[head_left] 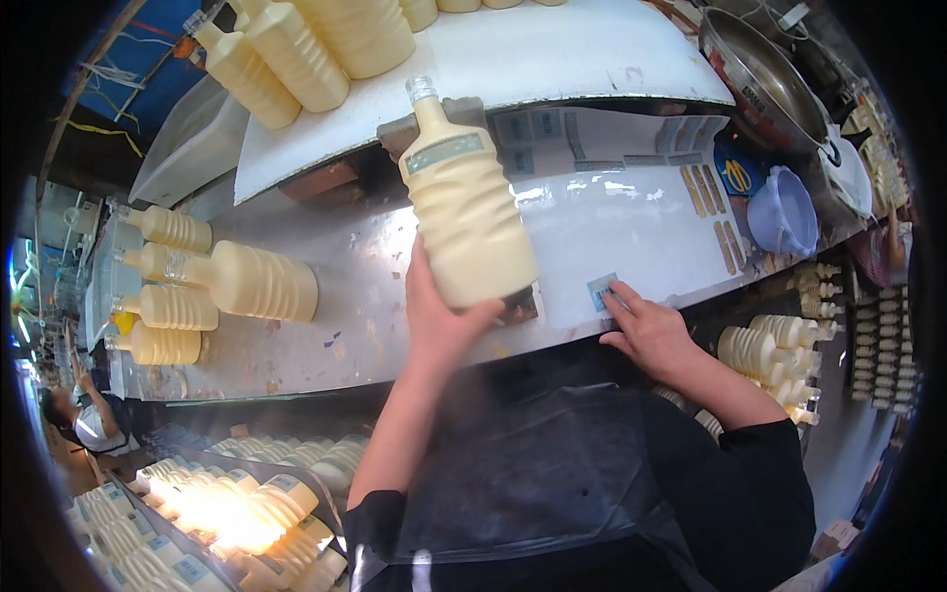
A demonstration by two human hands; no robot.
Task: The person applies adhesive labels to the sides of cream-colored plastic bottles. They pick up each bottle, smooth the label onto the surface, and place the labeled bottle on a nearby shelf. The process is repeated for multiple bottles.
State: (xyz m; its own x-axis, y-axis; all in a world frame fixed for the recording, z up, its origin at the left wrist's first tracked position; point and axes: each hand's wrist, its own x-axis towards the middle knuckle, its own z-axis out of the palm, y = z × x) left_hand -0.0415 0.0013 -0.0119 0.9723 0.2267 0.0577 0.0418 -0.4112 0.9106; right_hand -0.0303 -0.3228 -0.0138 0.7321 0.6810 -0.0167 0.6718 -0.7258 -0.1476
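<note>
Grip of left hand (439, 306) curves wide around the lower end of a ribbed cream bottle (464, 212), left of the lilac bucket (782, 214). Nearer this bucket, the right hand (651, 333), half spread, touches a small blue label (598, 290); whether it pinches, I cannot tell.
</note>
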